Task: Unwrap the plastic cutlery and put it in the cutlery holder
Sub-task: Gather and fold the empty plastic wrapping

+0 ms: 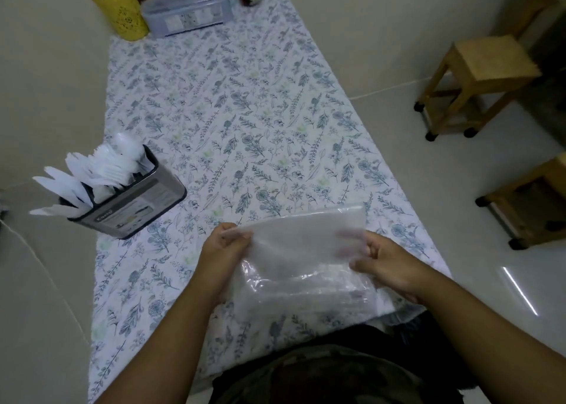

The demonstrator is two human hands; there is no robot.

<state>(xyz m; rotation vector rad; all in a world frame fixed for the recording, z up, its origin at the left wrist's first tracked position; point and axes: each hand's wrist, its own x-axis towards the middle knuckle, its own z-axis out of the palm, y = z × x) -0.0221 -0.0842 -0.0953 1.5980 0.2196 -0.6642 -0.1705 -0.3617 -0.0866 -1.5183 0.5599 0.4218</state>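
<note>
1. Table (245, 103), floral cloth, taken as landmark.
2. Bag (303, 262), clear plastic, is held just above the table's near edge.
3. Holder (144, 204), stuffed with white cutlery (101, 167), is set at the table's left edge.
4. Left hand (220, 250): bag's left edge is pinched.
5. Right hand (386, 265): bag's right edge is gripped by curled fingers.

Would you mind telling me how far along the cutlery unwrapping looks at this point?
Well along: the cutlery holder already stands packed with white plastic cutlery. In hand, the left hand and right hand grip a clear plastic bag over the table. Whether cutlery remains inside is too blurred to tell.
</note>
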